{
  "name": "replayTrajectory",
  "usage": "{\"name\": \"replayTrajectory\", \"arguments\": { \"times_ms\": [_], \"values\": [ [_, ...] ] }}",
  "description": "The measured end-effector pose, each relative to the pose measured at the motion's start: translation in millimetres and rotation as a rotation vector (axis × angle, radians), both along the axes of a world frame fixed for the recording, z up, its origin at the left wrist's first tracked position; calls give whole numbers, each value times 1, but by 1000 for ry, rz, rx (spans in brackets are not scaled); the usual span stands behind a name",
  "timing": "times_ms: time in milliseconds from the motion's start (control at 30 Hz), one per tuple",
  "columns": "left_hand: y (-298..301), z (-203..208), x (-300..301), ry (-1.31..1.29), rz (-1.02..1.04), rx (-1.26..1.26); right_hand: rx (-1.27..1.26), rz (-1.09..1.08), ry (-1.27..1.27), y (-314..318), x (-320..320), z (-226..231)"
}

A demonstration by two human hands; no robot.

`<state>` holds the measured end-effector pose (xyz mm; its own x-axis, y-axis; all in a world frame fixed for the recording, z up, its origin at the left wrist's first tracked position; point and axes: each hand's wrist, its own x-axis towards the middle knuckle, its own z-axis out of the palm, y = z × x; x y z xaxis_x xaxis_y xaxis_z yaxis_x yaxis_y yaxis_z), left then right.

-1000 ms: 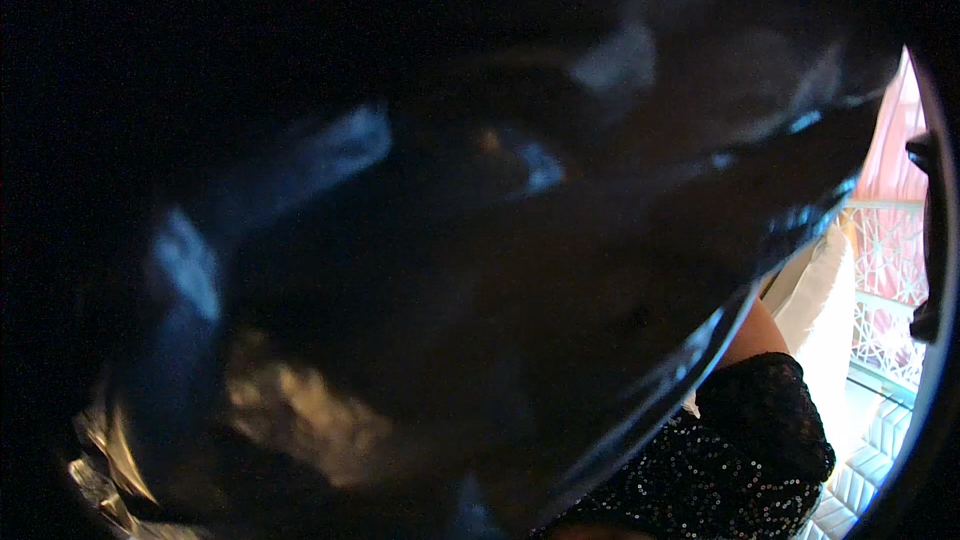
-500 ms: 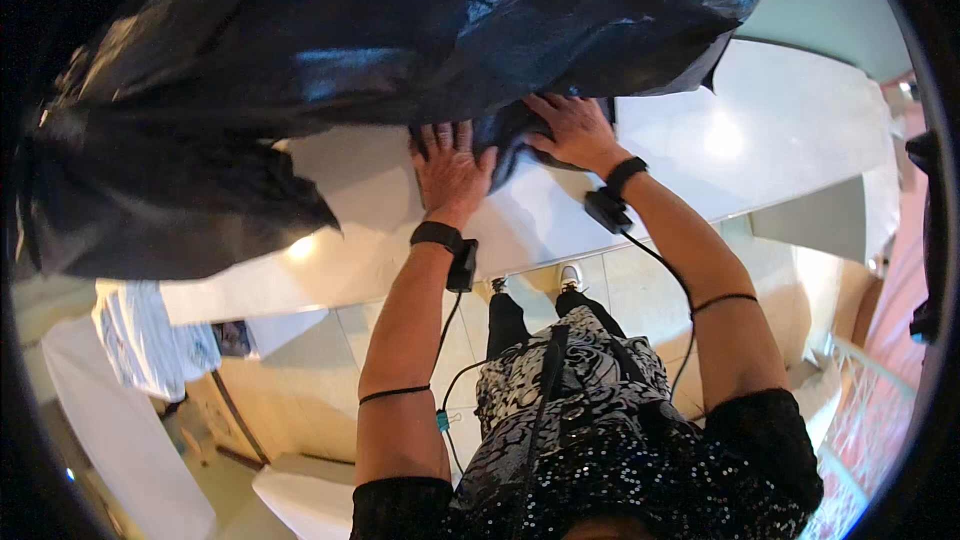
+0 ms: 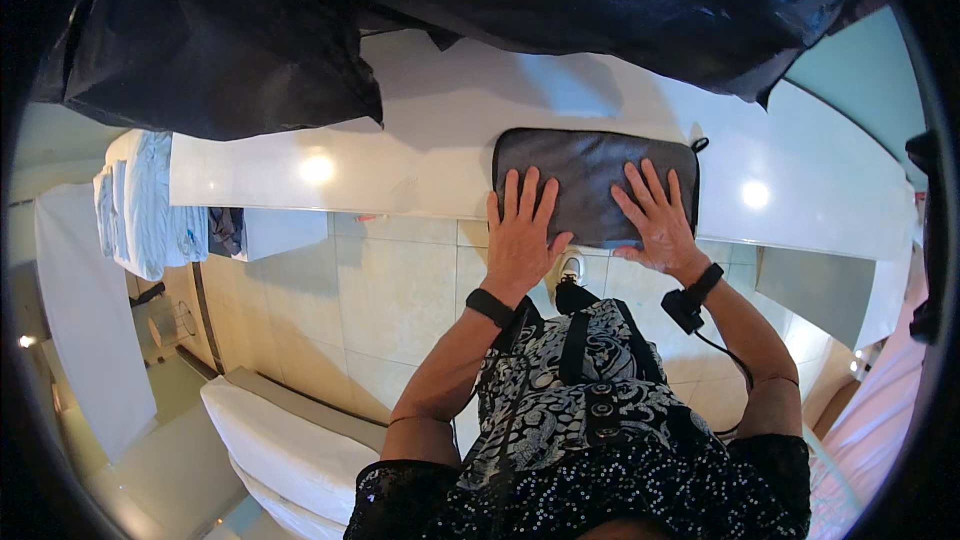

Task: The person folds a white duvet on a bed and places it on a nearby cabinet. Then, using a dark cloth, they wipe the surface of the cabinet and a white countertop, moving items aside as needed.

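Note:
A dark grey cloth [image 3: 590, 155] with black edging and a small loop at its far right corner lies flat at the near edge of the white table. My left hand [image 3: 523, 235] rests on its left part, palm down, fingers spread. On the right part lies my right hand [image 3: 660, 220], also flat with fingers apart. Neither hand grips the cloth. Beyond them, a large black plastic sheet [image 3: 620, 0] hangs over the far side of the table, and one flap [image 3: 230, 60] of it droops at the left.
The white table [image 3: 420, 160] runs across in front of me above a tiled floor [image 3: 390, 310]. Folded light-blue cloths [image 3: 150, 200] are stacked at the left, with dark fabric [image 3: 226, 230] beside them. A white padded seat [image 3: 290, 440] stands lower left.
Both hands have come nearer with the cloth, which was bunched partly under the black sheet and now lies spread out. The black sheet sits farther up in the view.

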<state>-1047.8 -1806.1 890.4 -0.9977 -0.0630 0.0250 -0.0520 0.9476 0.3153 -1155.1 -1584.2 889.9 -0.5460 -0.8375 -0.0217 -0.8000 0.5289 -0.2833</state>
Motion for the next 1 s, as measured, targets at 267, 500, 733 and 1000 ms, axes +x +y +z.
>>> {"name": "replayTrajectory", "arguments": {
  "times_ms": [267,500,733,1000],
  "values": [
    [-23,-22,18,41,109,-13,101,3,144,-26,15,-18],
    [-83,-26,34,13,165,-54,92,45,117,-93,27,-19],
    [-140,-29,52,8,184,-74,22,99,84,-157,39,-20],
    [-199,-30,65,-23,191,-133,-45,154,112,-231,54,-21]
  ]
}}
